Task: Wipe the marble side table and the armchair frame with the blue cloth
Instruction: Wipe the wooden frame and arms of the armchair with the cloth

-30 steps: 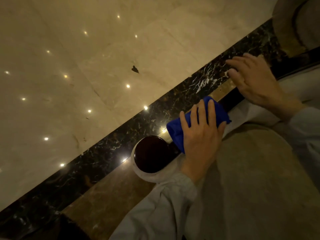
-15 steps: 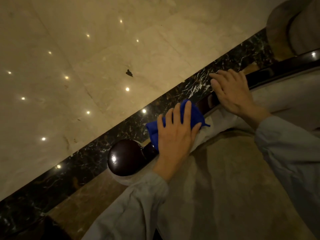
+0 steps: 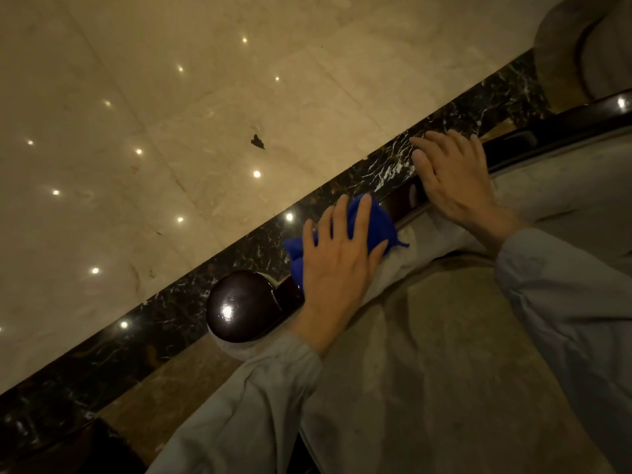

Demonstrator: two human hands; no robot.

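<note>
My left hand (image 3: 338, 265) presses the folded blue cloth (image 3: 378, 222) onto the dark glossy wooden frame (image 3: 561, 131) of the armchair, fingers spread over it. The cloth sits just past the rounded dark knob (image 3: 239, 304) that ends the armrest. My right hand (image 3: 451, 176) lies flat on the same wooden rail a little farther along, fingers together, holding nothing. The beige seat cushion (image 3: 444, 371) fills the lower right. The marble side table is not in view.
Polished beige marble floor (image 3: 154, 131) covers the upper left, crossed by a black veined marble strip (image 3: 136, 340) alongside the chair. A small dark scrap (image 3: 258, 142) lies on the floor. A rounded beige upholstered shape (image 3: 581, 46) is at the top right.
The view has shifted so the armrest knob appears farther left. My left hand with the cloth has slid along the rail toward the knob; my right hand has followed on the rail.
</note>
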